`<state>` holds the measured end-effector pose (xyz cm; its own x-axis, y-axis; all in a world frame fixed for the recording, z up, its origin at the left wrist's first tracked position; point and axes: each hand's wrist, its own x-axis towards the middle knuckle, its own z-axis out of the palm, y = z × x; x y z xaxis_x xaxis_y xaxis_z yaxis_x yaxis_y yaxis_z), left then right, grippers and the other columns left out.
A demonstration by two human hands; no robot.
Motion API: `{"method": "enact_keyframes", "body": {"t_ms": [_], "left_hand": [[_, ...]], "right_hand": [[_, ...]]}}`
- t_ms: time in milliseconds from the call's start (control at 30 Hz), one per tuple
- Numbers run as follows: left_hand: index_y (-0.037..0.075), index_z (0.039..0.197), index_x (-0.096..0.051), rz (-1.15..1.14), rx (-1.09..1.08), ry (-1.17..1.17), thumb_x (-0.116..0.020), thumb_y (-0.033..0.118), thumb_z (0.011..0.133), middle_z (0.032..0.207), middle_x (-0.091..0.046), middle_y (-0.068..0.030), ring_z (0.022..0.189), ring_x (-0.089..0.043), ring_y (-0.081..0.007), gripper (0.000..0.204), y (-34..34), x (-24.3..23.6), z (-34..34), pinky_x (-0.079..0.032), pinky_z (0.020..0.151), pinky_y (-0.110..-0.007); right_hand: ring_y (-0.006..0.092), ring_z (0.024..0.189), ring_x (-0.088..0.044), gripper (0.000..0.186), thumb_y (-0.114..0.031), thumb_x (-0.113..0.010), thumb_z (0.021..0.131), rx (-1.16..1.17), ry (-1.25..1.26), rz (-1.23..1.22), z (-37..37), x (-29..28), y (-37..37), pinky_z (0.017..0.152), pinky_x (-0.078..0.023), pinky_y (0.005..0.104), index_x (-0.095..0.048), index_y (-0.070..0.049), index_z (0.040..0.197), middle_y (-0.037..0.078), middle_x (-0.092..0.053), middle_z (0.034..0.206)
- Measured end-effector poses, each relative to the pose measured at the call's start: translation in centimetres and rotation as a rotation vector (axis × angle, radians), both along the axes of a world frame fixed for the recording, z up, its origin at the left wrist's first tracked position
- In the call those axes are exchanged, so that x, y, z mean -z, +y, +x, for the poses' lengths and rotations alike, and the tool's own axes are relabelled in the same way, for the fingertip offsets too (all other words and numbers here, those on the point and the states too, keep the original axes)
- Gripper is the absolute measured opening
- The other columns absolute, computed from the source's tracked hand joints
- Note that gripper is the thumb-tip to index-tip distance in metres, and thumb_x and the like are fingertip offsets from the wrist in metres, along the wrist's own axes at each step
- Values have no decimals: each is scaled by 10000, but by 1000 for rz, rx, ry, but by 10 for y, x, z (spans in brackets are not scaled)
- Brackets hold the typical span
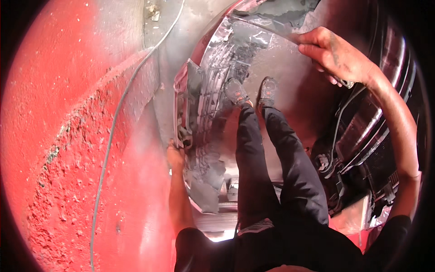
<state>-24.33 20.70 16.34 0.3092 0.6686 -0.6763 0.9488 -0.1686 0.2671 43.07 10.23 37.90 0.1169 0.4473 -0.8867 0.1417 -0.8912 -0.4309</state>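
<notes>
Taking twelve as straight ahead of the person, a red wall point(68, 90) is filling the side from seven to eleven. Dark car parts point(362, 136) are taking up the three-to-four side. Between them a long, curved panel, apparently a bumper point(208, 99), is running roughly twelve to six just left of the person's legs point(251, 154), bowing out toward nine. A grey cable point(113, 124) is trailing down the wall from twelve toward seven.

The right hand point(333, 56) is hanging well apart from the panel's middle, which is lying between eight and nine from it; its fingers are gripping a thin strip point(267, 30) pointing toward ten and reaching the panel's top end. Whether strip and panel are joined, I cannot tell. The left hand point(176, 156) is nearer, apparently gripping the outer edge, its fingers partly hidden, with most of the panel lying from twelve to five. A small metal piece point(347, 84) is showing beneath the right hand, too unclear to identify.
</notes>
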Motion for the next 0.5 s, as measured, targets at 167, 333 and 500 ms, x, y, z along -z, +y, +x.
{"method": "enact_keyframes", "body": {"t_ms": [167,333,500], "left_hand": [[46,969,-595,-58,-41,108,-670,61,741,867,-692,-223,845,-671,-436,240,8,-6,15,-519,742,-484],[58,1010,-597,-51,-16,142,-649,17,739,883,-692,-206,845,-672,-414,279,8,-3,9,-520,761,-466],[59,1029,-597,-107,-134,28,-599,-31,737,887,-684,-171,812,-680,-338,305,2,-3,1,-524,753,-426]], "right_hand": [[92,417,-493,452,-332,-561,1002,310,279,-60,25,9,-14,338,-386,238,-553,-115,1399,4,-486,632],[88,405,-495,423,-298,-528,1017,178,146,-23,4,-2,-4,358,-415,227,-569,-83,1379,-6,-480,603],[73,408,-487,450,-280,-511,1026,183,97,61,13,-5,-19,377,-421,225,-518,-64,1421,-5,-504,615]]}}
